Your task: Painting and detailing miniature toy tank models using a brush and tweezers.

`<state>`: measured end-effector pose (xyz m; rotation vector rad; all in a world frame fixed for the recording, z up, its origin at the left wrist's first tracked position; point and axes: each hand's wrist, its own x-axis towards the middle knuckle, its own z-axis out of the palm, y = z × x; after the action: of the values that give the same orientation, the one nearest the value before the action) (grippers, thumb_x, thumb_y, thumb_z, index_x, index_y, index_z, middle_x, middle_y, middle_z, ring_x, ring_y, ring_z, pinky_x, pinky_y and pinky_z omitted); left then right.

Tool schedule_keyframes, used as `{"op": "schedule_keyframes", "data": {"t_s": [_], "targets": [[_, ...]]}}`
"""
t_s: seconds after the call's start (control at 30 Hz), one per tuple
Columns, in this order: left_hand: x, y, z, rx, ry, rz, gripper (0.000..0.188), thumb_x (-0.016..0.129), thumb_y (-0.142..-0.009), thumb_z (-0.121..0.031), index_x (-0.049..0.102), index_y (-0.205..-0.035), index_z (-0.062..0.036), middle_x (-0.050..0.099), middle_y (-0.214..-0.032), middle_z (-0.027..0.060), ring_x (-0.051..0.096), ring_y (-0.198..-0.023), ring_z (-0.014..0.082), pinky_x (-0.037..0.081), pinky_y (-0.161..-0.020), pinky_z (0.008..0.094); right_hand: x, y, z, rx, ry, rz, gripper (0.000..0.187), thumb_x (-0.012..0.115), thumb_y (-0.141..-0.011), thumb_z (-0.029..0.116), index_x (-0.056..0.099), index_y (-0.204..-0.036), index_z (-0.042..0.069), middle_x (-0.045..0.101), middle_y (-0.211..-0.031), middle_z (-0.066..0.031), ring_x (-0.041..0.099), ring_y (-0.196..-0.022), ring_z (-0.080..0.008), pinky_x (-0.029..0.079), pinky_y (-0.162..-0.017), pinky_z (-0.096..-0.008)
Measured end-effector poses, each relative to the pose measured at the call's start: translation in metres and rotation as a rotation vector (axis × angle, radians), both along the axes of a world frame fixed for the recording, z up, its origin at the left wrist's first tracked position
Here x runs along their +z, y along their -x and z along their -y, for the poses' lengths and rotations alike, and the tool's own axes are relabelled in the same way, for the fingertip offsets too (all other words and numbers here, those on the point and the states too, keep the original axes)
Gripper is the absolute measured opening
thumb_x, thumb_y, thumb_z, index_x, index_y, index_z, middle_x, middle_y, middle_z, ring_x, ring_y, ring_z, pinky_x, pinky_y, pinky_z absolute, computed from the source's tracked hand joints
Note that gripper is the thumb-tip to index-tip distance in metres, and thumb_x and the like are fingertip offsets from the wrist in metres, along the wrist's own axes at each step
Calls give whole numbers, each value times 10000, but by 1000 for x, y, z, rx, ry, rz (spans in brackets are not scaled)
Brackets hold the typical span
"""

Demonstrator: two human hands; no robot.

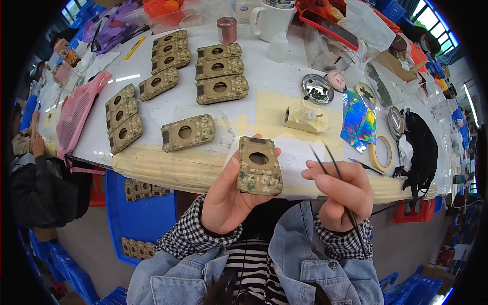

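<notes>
My left hand [223, 195] grips a camouflage-painted toy tank hull [260, 175] by its edges, with the round hole in its top facing up. Black tweezers [336, 175] are in my right hand [345, 193], their two tips apart and pointing away from me, to the right of the hull and not touching it. Another hull [188, 133] lies alone on the table, left of my left hand. More of the same hulls stand in rows farther back, one row [220, 90] in the middle and another [124, 133] at the left.
A block with a small nozzle [305, 119], a round metal dish [317, 89] of small dark parts, holographic sheets [358, 122] and a tape roll [381, 152] lie at the right. A white mug [272, 23] stands behind. A blue tray [114, 203] below holds more hulls. A person [43, 175] sits left.
</notes>
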<state>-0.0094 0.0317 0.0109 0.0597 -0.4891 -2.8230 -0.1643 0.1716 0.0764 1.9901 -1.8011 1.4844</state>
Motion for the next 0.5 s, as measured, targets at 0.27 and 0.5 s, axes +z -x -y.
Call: {"op": "schedule_keyframes", "data": {"t_s": [0.27, 0.5], "targets": [[-5, 7, 0, -63, -251, -213, 588, 296, -1018, -374, 132, -1479, -49, 221, -1497, 235, 531, -1183, 334, 501, -974, 409, -1, 38, 22, -535, -31, -75, 152, 650, -810, -19, 651, -960, 11, 612, -855, -124, 572, -763, -243, 455, -688, -313], [-10, 3, 1, -94, -424, -203, 589, 281, -1016, -370, 248, -1414, 62, 367, -1403, 279, 543, -1151, 380, 519, -956, 420, -19, 58, 35, -559, -83, -217, 157, 738, -756, 67, 668, -892, 32, 613, -741, -87, 569, -736, -246, 458, -663, -333]]}}
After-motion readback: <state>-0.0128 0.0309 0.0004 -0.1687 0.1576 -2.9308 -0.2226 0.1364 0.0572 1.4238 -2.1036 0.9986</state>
